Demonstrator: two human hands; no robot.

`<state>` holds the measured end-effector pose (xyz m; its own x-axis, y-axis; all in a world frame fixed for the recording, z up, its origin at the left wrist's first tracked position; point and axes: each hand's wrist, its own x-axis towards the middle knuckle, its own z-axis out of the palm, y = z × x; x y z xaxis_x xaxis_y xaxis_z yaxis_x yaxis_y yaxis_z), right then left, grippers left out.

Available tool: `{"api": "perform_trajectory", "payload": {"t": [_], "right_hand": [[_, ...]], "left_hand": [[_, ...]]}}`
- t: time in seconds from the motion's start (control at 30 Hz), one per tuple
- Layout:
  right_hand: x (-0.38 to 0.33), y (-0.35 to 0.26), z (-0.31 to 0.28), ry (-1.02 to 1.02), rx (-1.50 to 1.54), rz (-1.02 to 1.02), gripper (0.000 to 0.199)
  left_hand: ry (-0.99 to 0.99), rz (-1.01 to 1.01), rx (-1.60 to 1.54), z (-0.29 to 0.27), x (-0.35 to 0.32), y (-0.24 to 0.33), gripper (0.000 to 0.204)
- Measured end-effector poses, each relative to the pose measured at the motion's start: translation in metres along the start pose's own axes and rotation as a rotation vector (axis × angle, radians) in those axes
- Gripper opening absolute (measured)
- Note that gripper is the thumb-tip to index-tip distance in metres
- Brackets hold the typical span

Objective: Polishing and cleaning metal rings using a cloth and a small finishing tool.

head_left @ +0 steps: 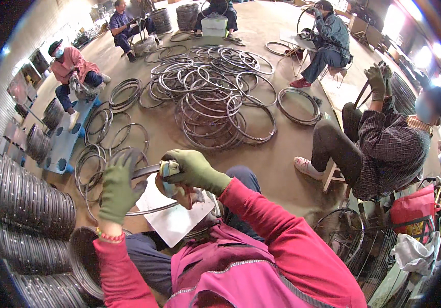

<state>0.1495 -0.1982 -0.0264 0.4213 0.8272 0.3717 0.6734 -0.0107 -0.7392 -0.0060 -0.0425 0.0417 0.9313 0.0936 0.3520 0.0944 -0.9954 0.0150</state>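
Observation:
My left hand (119,187), in an olive-green glove with dark fingers, is closed on a metal wheel rim (146,171) in front of my lap. My right hand (196,169), in a similar glove, grips a bunched, multicoloured rag (169,175) pressed around the rim's upper section. The lower curve of the rim passes over a white sheet (175,223) spread across my legs. My right fingertips are partly hidden by the rag.
A large heap of loose rims (210,102) covers the floor ahead. Stacked rims (31,200) stand at left near a blue pallet (64,138). A co-worker (384,138) sits close at right; several others sit farther off. A red bag (413,210) lies at the right.

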Motion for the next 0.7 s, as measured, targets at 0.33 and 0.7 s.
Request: {"api": "perform_trajectory", "payload": {"t": [0.33, 0.7], "right_hand": [[-0.021, 0.055, -0.054, 0.435, 0.821, 0.127, 0.023], [0.004, 0.022, 0.022, 0.053, -0.047, 0.057, 0.034]], "left_hand": [[0.059, -0.131, 0.040, 0.028, 0.000, -0.016, 0.028], [0.054, -0.178, 0.040, 0.027, -0.004, -0.019, 0.029]]}}
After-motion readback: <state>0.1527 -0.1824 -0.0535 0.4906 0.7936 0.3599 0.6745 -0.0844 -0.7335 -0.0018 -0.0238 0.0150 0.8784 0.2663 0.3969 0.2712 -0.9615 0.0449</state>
